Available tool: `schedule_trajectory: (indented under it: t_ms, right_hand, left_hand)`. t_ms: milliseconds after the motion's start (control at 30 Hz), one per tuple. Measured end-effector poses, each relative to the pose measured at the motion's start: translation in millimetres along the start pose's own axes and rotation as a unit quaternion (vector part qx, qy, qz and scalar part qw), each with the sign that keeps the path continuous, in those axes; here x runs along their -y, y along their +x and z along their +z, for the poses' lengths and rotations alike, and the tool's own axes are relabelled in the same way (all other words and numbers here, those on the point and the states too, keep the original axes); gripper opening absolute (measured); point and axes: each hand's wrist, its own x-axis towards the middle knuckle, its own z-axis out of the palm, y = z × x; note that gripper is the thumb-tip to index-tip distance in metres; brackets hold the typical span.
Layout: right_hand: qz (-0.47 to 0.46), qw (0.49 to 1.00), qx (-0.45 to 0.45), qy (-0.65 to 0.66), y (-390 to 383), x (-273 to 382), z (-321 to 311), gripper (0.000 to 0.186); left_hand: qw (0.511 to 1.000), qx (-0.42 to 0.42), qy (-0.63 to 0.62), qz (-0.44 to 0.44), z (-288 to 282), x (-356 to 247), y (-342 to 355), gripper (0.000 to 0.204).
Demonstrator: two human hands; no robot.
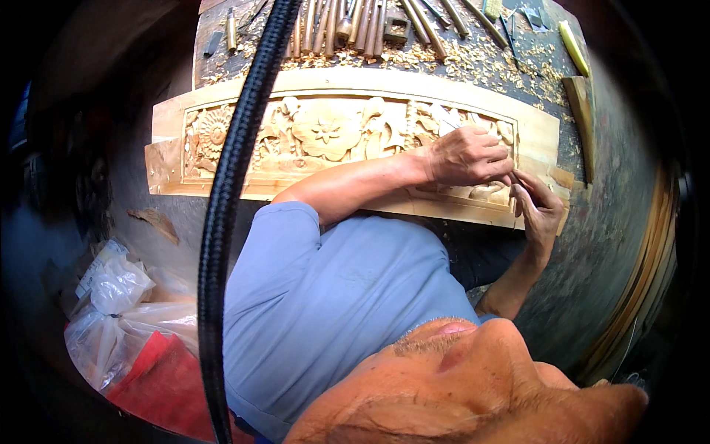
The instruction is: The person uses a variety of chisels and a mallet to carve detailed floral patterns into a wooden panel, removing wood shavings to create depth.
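A long pale wooden panel [329, 129], carved in relief with flowers and leaves inside a raised border, lies across the front of the workbench. Over its right end my left hand [470, 157] is closed in a fist, knuckles up, the forearm resting across the carving. Just right of it, at the panel's near right corner, my right hand [538, 203] has its fingers bent and pinched together. The two hands meet at the fingertips. Whatever they grip between them is hidden by the fingers.
Several wooden-handled carving chisels [362, 28] lie in a row beyond the panel, among scattered wood shavings [481, 66]. A curved wood piece [580, 122] sits at right. A black braided cord [229, 177] crosses the view. A tied plastic bag [118, 296] rests at lower left on red material [166, 385].
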Motion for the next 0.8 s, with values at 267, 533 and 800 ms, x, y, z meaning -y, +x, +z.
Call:
schedule_trajectory:
  t_ms: [267,533,800]
  right_hand:
    - [-0.085,0.992,-0.046,-0.087,53,36,11,0.029]
    - [-0.23,0.938,-0.014,-0.258,147,77,44,0.026]
    - [-0.21,0.892,0.052,-0.397,192,111,59,0.026]
  left_hand:
    - [0.978,-0.139,0.094,-0.122,-13,8,19,0.037]
    - [0.983,-0.161,0.059,-0.065,-23,15,8,0.024]
    - [0.993,-0.08,0.033,-0.076,-17,19,-1,0.019]
